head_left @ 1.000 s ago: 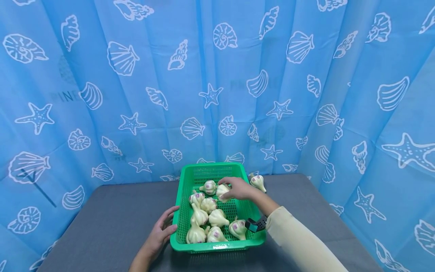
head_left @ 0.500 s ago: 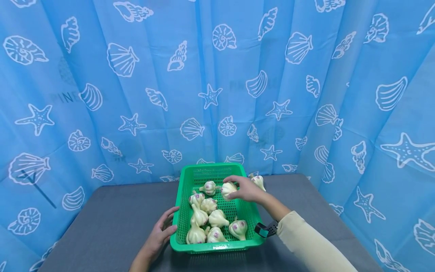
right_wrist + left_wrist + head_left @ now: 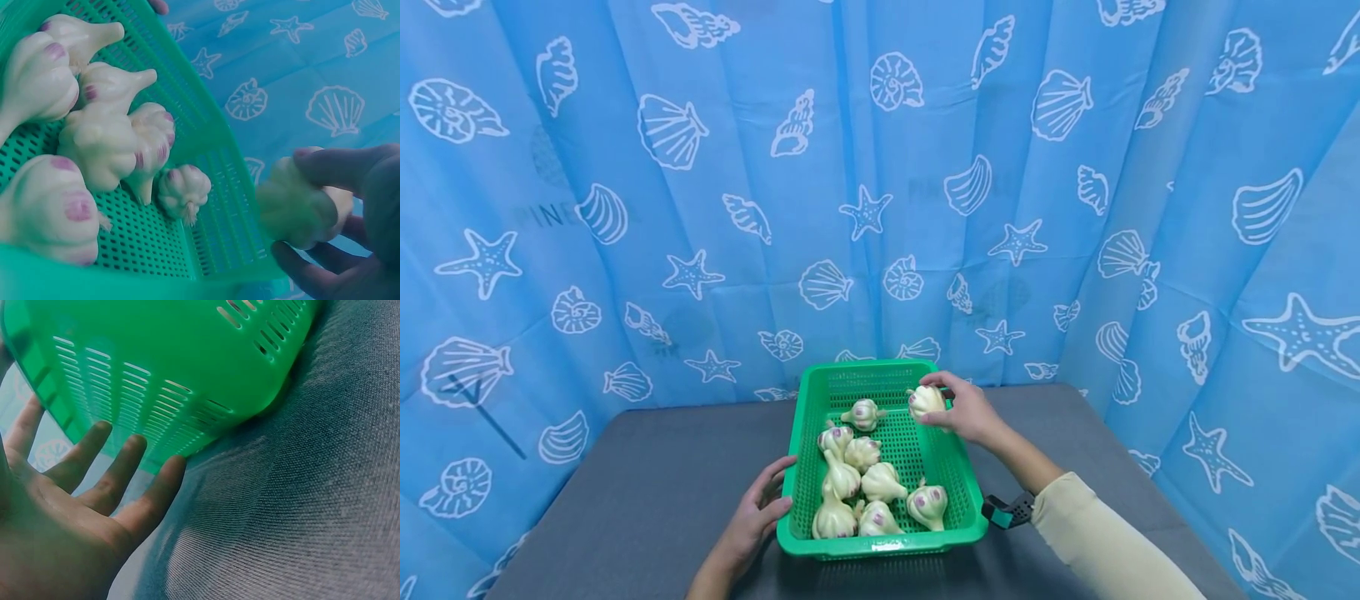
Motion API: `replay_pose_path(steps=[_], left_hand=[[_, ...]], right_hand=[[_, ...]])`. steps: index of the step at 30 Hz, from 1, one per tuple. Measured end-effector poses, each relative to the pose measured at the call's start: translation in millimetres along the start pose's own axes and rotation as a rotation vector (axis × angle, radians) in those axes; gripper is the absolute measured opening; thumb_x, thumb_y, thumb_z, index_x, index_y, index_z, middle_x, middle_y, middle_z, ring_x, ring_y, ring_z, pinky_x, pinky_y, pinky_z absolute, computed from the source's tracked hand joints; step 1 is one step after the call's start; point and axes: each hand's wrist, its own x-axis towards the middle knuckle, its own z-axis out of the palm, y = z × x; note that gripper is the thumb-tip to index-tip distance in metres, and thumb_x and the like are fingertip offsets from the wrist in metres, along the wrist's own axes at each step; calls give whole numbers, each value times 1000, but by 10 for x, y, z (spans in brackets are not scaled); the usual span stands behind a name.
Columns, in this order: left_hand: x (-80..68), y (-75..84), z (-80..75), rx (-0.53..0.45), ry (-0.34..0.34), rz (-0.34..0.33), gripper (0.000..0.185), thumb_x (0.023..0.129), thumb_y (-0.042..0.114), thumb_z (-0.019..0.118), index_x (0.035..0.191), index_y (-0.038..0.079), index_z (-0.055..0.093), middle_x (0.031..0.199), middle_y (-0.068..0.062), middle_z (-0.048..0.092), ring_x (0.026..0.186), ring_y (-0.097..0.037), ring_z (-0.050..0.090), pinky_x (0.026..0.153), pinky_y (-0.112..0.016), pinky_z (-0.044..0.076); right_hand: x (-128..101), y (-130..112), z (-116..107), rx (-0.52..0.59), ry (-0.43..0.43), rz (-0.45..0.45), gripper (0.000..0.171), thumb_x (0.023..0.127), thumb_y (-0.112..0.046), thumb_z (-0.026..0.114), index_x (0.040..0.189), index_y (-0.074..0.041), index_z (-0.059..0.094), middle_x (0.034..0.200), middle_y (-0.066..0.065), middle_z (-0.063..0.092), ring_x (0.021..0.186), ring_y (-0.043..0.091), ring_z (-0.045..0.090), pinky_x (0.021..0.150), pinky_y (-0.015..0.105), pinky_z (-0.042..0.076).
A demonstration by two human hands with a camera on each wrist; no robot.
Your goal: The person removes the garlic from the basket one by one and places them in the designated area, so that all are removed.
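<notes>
Seven garlic bulbs lie in the green basket [image 3: 880,546] on the grey desk [image 3: 625,467] in your head view, while your right hand [image 3: 966,410] pinches an eighth garlic bulb [image 3: 926,401] just above the basket's far right rim, your left hand [image 3: 756,512] sitting flat against the near left corner. Left wrist view: your fingers [image 3: 115,475] lie straight and relaxed on the basket wall [image 3: 162,356], gripping nothing. Right wrist view: your thumb and fingers [image 3: 340,169] curl round the held bulb [image 3: 300,206], which sits over the rim, right of the pile, long axis unclear.
</notes>
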Motion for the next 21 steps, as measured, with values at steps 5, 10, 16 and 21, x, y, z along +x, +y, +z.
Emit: replay_pose_path(steps=[5, 10, 16, 21], left_hand=[[4, -2, -2, -5, -15, 2, 58, 100, 13, 50, 153, 9, 27, 149, -27, 26, 132, -42, 33, 91, -44, 47], [8, -5, -10, -4, -26, 10, 58, 100, 13, 49, 153, 8, 26, 148, -28, 25, 130, -40, 36, 90, -44, 48], [17, -18, -25, 4, -24, 7, 58, 99, 14, 50, 152, 8, 26, 148, -29, 25, 129, -39, 38, 89, -44, 49], [17, -22, -27, 0, -26, 12, 58, 100, 13, 49, 153, 8, 26, 148, -29, 24, 130, -40, 36, 89, -44, 48]], right_hand=[[-18, 91, -74, 10, 106, -4, 53, 78, -10, 82, 127, -7, 60, 120, 15, 61, 109, 36, 58, 73, 38, 53], [-75, 173, -138, 33, 194, 0, 54, 78, -7, 81, 127, -5, 59, 123, 19, 59, 109, 37, 58, 73, 41, 53], [-122, 306, -154, 30, 247, 25, 54, 79, -5, 80, 128, -5, 57, 123, 20, 57, 109, 37, 57, 72, 40, 54], [-153, 387, -152, 37, 278, 18, 52, 80, -2, 78, 127, -3, 56, 121, 22, 57, 108, 38, 57, 72, 41, 54]])
